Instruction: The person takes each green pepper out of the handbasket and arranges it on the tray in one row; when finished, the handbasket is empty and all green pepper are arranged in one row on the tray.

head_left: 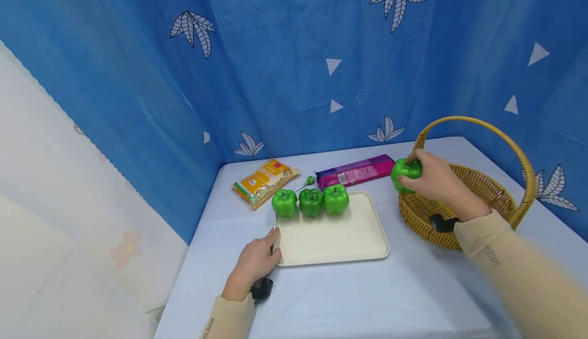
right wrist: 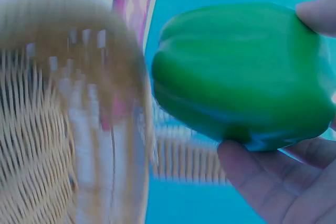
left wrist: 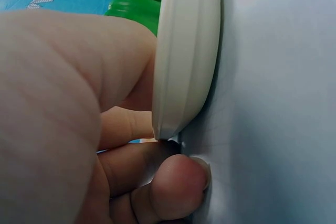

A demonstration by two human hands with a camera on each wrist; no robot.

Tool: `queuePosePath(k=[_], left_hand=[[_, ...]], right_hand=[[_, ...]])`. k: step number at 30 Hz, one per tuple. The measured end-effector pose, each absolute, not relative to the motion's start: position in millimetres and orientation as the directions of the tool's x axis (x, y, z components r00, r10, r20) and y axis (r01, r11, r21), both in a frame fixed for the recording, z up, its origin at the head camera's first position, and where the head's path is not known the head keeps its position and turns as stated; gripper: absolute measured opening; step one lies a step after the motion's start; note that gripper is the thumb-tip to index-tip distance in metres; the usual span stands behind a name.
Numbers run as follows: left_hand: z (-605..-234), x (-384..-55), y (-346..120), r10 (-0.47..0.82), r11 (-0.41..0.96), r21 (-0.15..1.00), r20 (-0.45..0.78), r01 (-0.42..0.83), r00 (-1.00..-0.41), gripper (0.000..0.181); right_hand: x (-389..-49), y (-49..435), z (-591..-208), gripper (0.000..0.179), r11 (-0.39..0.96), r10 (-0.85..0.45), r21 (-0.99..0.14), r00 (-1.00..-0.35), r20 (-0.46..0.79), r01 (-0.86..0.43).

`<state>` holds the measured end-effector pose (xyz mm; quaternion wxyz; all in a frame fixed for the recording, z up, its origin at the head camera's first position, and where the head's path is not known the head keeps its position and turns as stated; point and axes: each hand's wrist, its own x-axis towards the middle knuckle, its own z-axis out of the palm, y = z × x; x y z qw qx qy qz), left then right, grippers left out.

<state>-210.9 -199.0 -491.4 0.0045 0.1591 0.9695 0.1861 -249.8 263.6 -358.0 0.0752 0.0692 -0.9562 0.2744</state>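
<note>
A green bell pepper (right wrist: 241, 72) is gripped between the thumb and fingers of my right hand (head_left: 434, 178). In the head view, that hand holds it at the left rim of the wicker basket (head_left: 409, 216). My left hand (head_left: 257, 260) is at the near left corner of the cream tray (head_left: 335, 242). In the left wrist view, its thumb laps over the tray's rim while the other fingers curl along the outside and bottom edge. Three more bell peppers, a left one (head_left: 284, 203), a middle one (head_left: 311, 203) and a right one (head_left: 336, 199), stand in a row along the tray's far edge.
Behind the tray lie a yellow bag of grain (head_left: 265, 182), a pink-purple packet (head_left: 356, 171) and a small green item (head_left: 310, 180) on a thin stem. The basket's tall arched handle (head_left: 475, 119) rises at right. A blue curtain (head_left: 294, 73) hangs behind the white-covered table (head_left: 321, 298).
</note>
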Motion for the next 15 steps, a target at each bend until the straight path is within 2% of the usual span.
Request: queuePosePath(k=[8,15], left_hand=[[-491.1,-212.4,-200.1,0.312,0.874,0.377,0.048,0.306,-0.949,0.060],[-490.9,-212.4,-199.4,0.307,0.877,0.378,0.037,0.297,-0.951,0.060]], right_hand=[[-267.8,207.5,-381.9,0.051,0.801,-0.215,-0.524,-0.957,0.197,-0.288],[-282.1,181.9,-411.2,0.052,0.801,-0.239,-0.524,-0.958,0.160,-0.288]])
